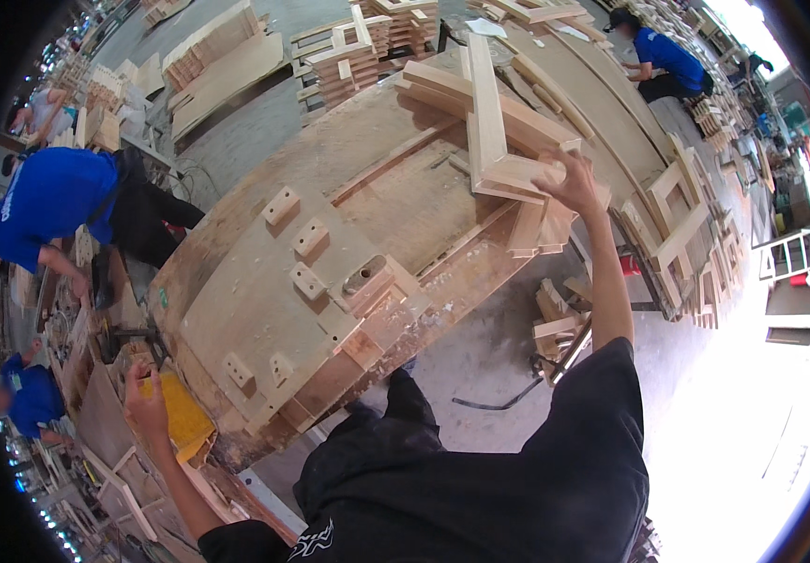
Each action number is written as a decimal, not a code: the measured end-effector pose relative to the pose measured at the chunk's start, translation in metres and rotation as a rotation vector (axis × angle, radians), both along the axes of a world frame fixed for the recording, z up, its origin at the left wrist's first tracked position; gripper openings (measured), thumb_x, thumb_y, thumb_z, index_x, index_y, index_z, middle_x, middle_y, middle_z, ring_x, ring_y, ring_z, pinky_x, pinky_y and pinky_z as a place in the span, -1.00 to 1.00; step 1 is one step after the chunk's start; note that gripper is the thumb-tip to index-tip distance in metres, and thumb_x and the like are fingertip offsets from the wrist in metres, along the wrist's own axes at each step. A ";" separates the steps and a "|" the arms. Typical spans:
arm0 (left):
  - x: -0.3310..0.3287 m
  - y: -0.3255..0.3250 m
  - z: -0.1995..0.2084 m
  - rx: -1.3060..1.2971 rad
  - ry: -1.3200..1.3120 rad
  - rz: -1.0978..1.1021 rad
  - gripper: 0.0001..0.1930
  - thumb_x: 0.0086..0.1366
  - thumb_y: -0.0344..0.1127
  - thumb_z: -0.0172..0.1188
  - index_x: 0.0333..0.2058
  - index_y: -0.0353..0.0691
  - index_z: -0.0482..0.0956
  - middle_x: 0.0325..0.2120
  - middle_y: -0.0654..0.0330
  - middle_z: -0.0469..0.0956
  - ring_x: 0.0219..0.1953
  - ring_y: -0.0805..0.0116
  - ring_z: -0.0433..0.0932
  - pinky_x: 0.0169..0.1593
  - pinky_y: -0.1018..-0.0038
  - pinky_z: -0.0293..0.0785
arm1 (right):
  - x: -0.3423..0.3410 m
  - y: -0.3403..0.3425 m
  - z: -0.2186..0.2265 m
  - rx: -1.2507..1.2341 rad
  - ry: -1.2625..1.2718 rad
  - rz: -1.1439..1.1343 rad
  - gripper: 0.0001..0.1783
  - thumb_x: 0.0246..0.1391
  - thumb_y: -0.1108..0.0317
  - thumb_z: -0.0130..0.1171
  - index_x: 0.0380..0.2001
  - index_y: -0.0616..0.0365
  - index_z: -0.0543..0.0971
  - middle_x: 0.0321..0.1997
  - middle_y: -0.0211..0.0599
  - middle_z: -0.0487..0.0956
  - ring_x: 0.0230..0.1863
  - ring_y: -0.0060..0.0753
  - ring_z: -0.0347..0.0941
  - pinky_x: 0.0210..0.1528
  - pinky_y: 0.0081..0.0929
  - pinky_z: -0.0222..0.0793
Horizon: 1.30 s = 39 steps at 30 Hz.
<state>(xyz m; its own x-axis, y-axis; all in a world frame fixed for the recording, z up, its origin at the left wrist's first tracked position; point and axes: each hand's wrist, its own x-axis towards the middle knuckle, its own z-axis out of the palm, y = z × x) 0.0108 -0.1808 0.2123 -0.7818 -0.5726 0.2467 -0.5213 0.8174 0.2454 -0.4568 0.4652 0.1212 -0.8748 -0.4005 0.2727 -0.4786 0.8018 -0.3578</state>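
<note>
My right hand (572, 184) is at the right of the workbench, its fingers closed round the near end of an L-shaped wooden frame piece (489, 122). That piece lies over several pale wooden bars (531, 122) stacked on the bench. Off to the left, my left hand (148, 409) is raised beside a yellow container (184, 413), fingers half curled and apart, with nothing visible between them. Between my hands lies a plywood jig board (236, 305) with several drilled wooden blocks (310, 236) fixed on it.
The workbench (236, 202) carries glue-like spots near its front edge. Wooden offcuts (555, 314) lie on the floor at right, near a stack of frames (681, 220). Co-workers in blue shirts stand at left (58, 202) and far right (669, 62). More frame stacks (344, 61) stand behind.
</note>
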 end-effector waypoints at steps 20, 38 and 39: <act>0.041 0.051 -0.105 0.144 -0.180 -0.314 -0.81 0.26 -0.32 0.24 -0.19 -0.26 0.59 -0.29 -0.01 0.61 -0.22 -0.02 0.60 -0.14 0.21 0.50 | 0.285 -0.167 0.061 -0.184 0.578 0.495 -0.50 -0.02 0.00 0.27 -0.12 0.13 0.69 0.26 -0.20 0.46 0.36 0.36 0.14 0.23 0.21 0.18; 0.380 -0.101 -0.082 -0.111 0.523 0.266 -0.82 0.17 -0.40 0.30 -0.22 -0.18 0.64 -0.30 0.09 0.64 -0.22 0.11 0.64 -0.15 0.29 0.55 | 0.537 -0.555 0.145 -0.135 0.807 1.054 -0.63 0.10 0.08 0.26 -0.07 -0.02 0.66 -0.10 -0.17 0.26 0.05 -0.03 0.15 0.20 0.08 0.21; 0.409 -0.105 -0.093 -0.093 0.552 0.415 -0.81 0.15 -0.40 0.31 -0.22 -0.18 0.64 -0.30 0.09 0.64 -0.22 0.10 0.63 -0.14 0.28 0.55 | 0.556 -0.580 0.145 -0.130 0.809 1.122 -0.62 0.05 0.12 0.32 -0.07 -0.03 0.66 -0.09 -0.17 0.26 0.06 -0.02 0.15 0.20 0.09 0.18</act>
<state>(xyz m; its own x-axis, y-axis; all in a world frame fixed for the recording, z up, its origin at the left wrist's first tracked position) 0.4200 -0.2858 0.1192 -0.2488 -0.7543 0.6075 -0.6146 0.6077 0.5029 0.0988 -0.1148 0.2666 0.3111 -0.7092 0.6326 -0.9452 -0.1617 0.2836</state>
